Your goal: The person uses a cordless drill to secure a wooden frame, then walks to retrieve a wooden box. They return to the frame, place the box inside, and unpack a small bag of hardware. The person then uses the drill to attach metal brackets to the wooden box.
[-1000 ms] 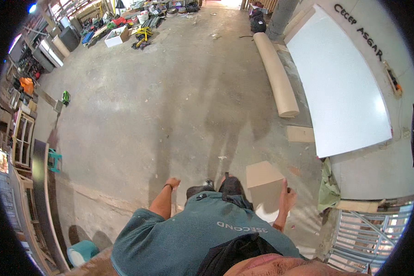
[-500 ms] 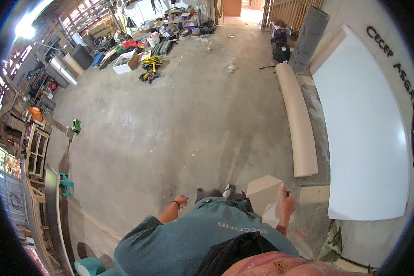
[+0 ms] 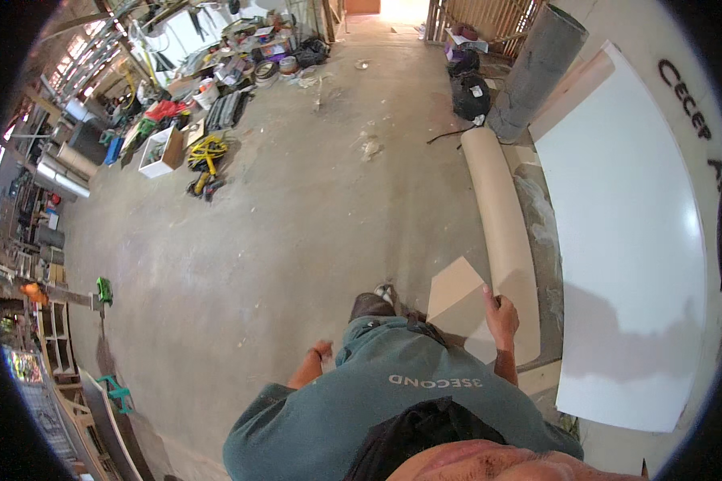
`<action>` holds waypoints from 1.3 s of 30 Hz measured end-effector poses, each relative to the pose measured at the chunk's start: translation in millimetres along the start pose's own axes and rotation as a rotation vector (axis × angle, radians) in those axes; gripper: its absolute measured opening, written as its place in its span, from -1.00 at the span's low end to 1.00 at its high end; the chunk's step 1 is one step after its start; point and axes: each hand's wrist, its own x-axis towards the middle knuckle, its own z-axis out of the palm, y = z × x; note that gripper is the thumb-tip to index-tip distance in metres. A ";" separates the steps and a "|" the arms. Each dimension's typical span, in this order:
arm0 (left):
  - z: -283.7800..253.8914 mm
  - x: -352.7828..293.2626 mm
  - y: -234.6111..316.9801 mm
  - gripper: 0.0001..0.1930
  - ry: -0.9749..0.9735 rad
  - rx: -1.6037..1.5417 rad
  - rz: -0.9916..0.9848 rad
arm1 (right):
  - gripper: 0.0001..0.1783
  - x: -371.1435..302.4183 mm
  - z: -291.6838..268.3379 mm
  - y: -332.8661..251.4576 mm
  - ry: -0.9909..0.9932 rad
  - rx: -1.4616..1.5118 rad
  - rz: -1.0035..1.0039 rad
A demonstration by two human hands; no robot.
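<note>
My landmark is the long tan roll lying on the concrete floor. The fingers of my right hand grasp a tan sheet by its right edge, with the thumb upward, and in my view they overlap the near end of the roll. The sheet hangs tilted in front of me, just left of that near end; whether it touches the roll I cannot tell. My left hand is out at my side, well left of the roll, and too small to tell whether its fingers are clenched or loose. Right of the roll, a big white panel leans on the wall, with a shadow across its lower part. Just beyond the roll's far end are a black bag and a tall dark grey cylinder, which stands tilted. Well left of the roll lie a yellow coiled bundle and an open white box; farther left is a teal stool.
</note>
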 end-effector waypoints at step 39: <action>-1587.7 898.4 520.7 -0.53 0.884 -0.408 0.103 | -0.28 1426.6 82.0 -939.1 -0.062 0.061 -0.173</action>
